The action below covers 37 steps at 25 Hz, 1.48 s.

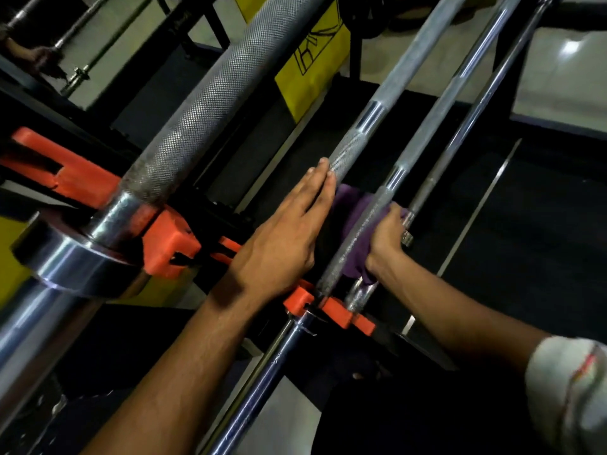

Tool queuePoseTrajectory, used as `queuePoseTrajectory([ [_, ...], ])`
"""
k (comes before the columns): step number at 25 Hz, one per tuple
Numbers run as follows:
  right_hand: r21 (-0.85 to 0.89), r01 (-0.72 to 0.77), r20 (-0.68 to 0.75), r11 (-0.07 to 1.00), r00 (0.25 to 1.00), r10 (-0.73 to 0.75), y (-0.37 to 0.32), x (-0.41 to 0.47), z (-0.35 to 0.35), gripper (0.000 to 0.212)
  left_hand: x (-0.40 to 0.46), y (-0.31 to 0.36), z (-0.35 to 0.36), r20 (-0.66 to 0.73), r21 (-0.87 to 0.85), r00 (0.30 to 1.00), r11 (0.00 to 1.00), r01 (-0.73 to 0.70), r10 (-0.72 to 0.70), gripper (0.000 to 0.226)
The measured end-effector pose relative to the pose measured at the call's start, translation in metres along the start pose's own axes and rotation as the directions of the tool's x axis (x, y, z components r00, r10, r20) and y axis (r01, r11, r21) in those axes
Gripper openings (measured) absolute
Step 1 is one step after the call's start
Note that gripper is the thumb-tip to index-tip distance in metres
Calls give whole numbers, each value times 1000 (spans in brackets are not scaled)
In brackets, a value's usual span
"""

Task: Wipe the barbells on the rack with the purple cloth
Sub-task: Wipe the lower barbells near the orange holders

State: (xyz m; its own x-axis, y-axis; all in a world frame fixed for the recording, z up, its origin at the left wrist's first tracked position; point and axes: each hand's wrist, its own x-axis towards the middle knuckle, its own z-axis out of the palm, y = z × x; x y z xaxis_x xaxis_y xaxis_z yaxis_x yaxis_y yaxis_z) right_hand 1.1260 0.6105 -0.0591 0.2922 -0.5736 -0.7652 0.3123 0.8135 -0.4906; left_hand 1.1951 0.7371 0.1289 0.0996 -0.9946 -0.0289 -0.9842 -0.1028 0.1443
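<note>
Several steel barbells lie side by side in orange rack cradles (331,310). The nearest and thickest barbell (197,113) crosses the upper left. A second barbell (377,119) runs through the middle, and my left hand (285,234) lies flat with straight fingers beside it, fingertips touching its knurled part. A third barbell (437,116) runs just to the right. My right hand (387,234) grips the purple cloth (356,221), which is wrapped around this third bar's lower knurled section. A thin fourth bar (492,93) lies beyond it.
A chrome collar (69,254) of the thick bar bulges at the left. A yellow panel (312,70) stands behind the rack. Black rack frame and dark floor mats fill the right side. More bars rest at the far upper left (75,31).
</note>
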Motion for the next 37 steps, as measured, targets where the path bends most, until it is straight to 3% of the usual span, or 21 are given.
queuePoseTrajectory([
  [4, -167, 1, 82, 986, 997, 13, 13, -17, -32, 42, -3, 3, 0, 11, 4, 1000, 1000, 20, -20, 77],
  [6, -132, 75, 58, 988, 996, -68, -31, -11, -31, 38, -3, 2, -1, -8, -12, 1000, 1000, 29, -29, 73],
  [10, 97, 224, 1, 970, 974, -225, -134, 31, -3, 47, 45, -5, -1, -65, 1, 998, 1000, -27, 27, 59],
  [16, -2, 345, -71, 939, 936, -344, -220, 127, 34, 53, 83, -6, 13, -41, 8, 999, 1000, -14, 14, 72],
  [19, -173, 369, -91, 913, 917, -388, -207, 159, 31, 50, 82, -6, 13, -38, 17, 999, 1000, -18, 19, 74],
  [23, -200, 209, -160, 957, 957, -242, -121, 149, 20, 73, 83, -8, 16, -45, 16, 999, 1000, -23, 24, 71],
  [26, -159, 170, -141, 973, 971, -192, -52, 99, 11, 73, 82, -8, 16, -47, 10, 999, 1000, -22, 22, 71],
  [29, -153, 248, -166, 957, 948, -272, -82, 87, 24, 62, 81, -9, 19, -50, 40, 999, 999, -14, 16, 77],
  [34, -289, 322, -202, 901, 900, -386, -209, 137, 44, 70, 80, -8, 19, -34, 48, 999, 999, -6, 7, 82],
  [37, -415, 413, -150, 810, 848, -509, -217, 124, 52, 64, 80, -6, 17, -46, 49, 999, 999, 2, 1, 80],
])
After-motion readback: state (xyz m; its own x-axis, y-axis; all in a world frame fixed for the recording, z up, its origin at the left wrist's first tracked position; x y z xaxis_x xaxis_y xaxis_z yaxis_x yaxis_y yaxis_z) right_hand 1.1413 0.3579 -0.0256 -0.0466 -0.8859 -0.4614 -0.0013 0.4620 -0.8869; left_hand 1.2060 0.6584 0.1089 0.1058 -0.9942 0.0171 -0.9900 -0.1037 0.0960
